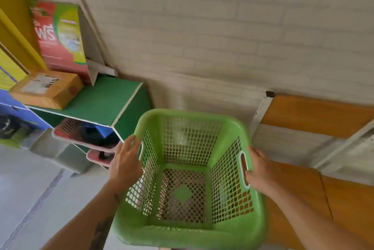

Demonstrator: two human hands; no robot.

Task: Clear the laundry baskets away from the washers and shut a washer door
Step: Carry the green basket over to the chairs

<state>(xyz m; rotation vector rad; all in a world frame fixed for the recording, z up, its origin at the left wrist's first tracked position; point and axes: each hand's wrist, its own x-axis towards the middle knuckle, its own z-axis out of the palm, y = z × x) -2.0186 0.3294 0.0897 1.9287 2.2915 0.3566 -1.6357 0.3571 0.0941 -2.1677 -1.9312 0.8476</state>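
The left hand [125,163] lies flat against the outer left wall of the green basket [188,173], fingers spread up to the rim by the handle slot, pressing more than clasping. The right hand [261,173] is closed on the opposite wall, fingertips hooked through that handle slot. Between the two hands the basket hangs empty and tilted toward the camera, clear of any surface, close to the white brick wall [222,37] ahead. Just beyond the left hand stands a green shelf unit [105,100] with two pink baskets [85,136] pushed into its openings; a cardboard parcel [46,90] and a red-and-green box [60,39] sit on top. Past the right hand run wooden boards [315,114]. No washer is in view. The likely trouble is the left side: held by palm pressure alone, the basket could slip or twist, or its corner could catch the shelf edge or the pink baskets when moved leftward.
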